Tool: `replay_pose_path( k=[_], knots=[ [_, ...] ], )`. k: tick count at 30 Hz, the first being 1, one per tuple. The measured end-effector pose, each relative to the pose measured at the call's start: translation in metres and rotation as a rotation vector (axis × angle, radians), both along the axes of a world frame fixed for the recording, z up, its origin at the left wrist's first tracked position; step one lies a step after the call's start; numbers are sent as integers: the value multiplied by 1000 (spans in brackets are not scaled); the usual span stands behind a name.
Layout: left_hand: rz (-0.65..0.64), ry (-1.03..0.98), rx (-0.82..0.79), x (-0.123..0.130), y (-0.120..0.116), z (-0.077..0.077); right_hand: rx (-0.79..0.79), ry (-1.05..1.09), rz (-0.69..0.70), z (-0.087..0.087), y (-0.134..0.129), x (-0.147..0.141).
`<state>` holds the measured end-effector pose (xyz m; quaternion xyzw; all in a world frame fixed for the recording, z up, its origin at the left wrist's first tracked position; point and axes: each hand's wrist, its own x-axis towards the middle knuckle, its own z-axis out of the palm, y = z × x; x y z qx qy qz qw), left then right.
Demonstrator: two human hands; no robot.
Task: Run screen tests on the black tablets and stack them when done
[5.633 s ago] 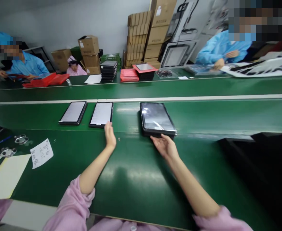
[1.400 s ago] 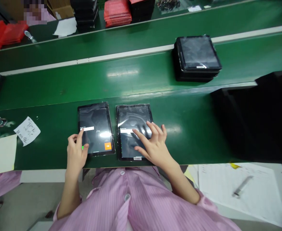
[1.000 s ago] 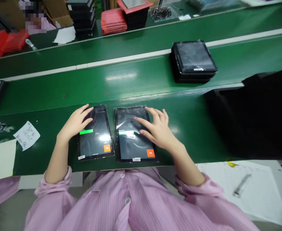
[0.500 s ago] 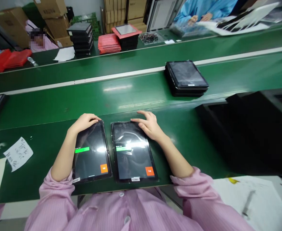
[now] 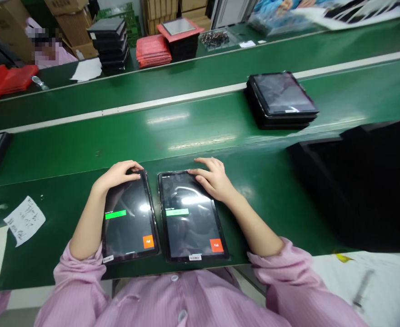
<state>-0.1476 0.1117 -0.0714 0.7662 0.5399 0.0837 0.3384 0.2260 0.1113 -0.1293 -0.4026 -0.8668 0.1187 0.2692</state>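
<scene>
Two black tablets lie side by side, screens up, on the green work surface before me. The left tablet (image 5: 128, 231) and the right tablet (image 5: 191, 231) both show a green bar and an orange-red "Fail" box. My left hand (image 5: 120, 175) is bent over the top edge of the left tablet, thumb on the screen side and fingers along the edge. Against the top right corner of the right tablet rests my right hand (image 5: 213, 179), its fingers spread and the index finger touching the edge. Each tablet has a small white label at its bottom edge.
A stack of tablets (image 5: 282, 100) stands on the green belt (image 5: 125, 131) ahead. Large black trays (image 5: 363, 181) fill the right side. A handwritten note (image 5: 25, 220) lies at left. Across the belt are red sleeves (image 5: 153, 51), stacked devices (image 5: 109, 43) and other people.
The view has tilted slightly, shifting the far items upward. My left thumb has separated a little from the fingers. My right hand stays at its tablet's corner, and both screens look the same.
</scene>
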Motion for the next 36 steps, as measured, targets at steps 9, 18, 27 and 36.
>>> replay_pose_path(
  k=[9,18,27,36],
  knots=[
    [3,33,-70,-4,-3,8,-7,193,-8,7,-5,2],
    [-56,14,-74,-6,-3,4,63,116,-35,-2,-1,-1],
    [13,-49,49,20,-8,9,80,158,-81,2,-5,1],
    [-147,261,347,34,-6,6,65,136,-101,1,-5,0]
  ],
)
